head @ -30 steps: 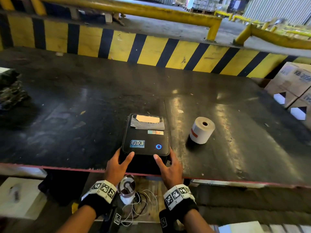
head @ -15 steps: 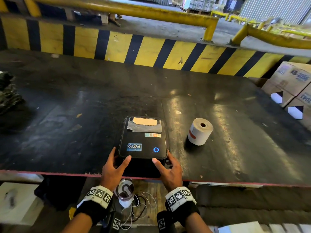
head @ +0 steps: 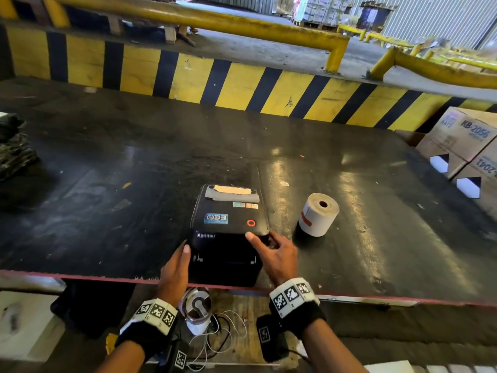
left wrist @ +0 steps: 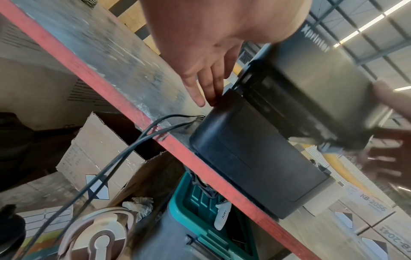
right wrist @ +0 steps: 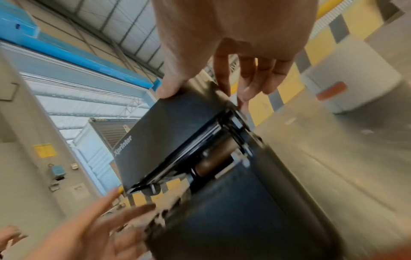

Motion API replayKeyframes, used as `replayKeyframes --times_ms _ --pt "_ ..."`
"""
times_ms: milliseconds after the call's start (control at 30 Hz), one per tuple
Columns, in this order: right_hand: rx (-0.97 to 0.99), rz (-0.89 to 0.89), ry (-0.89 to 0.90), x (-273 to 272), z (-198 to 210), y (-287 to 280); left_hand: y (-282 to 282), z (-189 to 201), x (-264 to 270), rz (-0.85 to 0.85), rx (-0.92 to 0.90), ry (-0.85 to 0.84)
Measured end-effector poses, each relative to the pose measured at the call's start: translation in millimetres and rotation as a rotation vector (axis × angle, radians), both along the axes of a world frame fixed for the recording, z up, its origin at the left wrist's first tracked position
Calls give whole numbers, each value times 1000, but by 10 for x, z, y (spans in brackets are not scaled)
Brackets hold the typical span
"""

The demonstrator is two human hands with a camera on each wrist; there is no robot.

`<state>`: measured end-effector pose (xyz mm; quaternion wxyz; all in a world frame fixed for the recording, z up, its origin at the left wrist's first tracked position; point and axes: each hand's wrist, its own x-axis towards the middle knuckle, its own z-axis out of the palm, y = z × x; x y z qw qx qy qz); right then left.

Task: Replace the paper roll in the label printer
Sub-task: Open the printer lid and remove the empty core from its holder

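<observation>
A black label printer (head: 228, 254) stands at the front edge of the dark table (head: 134, 162). Its lid (head: 228, 211) is raised a little at the front, and the ring light on it glows red. My right hand (head: 265, 242) pinches the lid's front right corner, thumb (right wrist: 166, 89) on top and fingers along the lid's right edge. Through the gap a brown roll core (right wrist: 213, 161) shows inside. My left hand (head: 178, 261) lies with straight fingers (left wrist: 209, 88) against the printer's left side. A fresh white paper roll (head: 318, 218) stands on end to the printer's right.
Cardboard boxes (head: 468, 146) are stacked past the table's right end. A dark bundle (head: 13, 146) lies at the far left. A yellow-and-black barrier (head: 242, 84) runs behind. Below the red front edge (head: 80, 277) stand a tumbler (head: 197, 308), loose cables and a green crate (left wrist: 200, 211).
The lid's front edge has lifted, opening a gap over the body. The ring light went from blue to red. My left hand slid from the lid's corner to the printer's side.
</observation>
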<state>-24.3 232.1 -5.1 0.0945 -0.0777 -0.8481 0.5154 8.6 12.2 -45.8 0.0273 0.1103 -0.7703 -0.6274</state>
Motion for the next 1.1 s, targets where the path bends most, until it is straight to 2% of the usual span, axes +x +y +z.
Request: replayKeyframes --times_ms 167,300,500,633,733,833,900,1000,1100 --pt "13 40 -50 -396 622 4 28 -22 -43 28 -27 -25" --pt "39 -2 -52 -726 855 -13 18 -5 -91 51 -22 -38" --pt "32 -59 81 -1082 840 -17 -78 7 -215 -19 -140 -77" --pt "-21 -24 168 -1197 840 -55 -164 29 -326 -90 -240 -132" --pt "-79 15 181 -1255 803 -50 -222 127 -456 -208 -319 -181" --pt "-198 103 148 -1296 755 -8 -280 298 -651 -387 -516 -255" --pt "-231 159 138 -1307 722 45 -307 403 -814 -346 -610 -239" --pt "-272 169 130 -1291 635 119 -267 512 -1038 -185 -602 -107" --pt "-242 109 96 -1222 414 151 -118 535 -1233 -177 -602 -11"
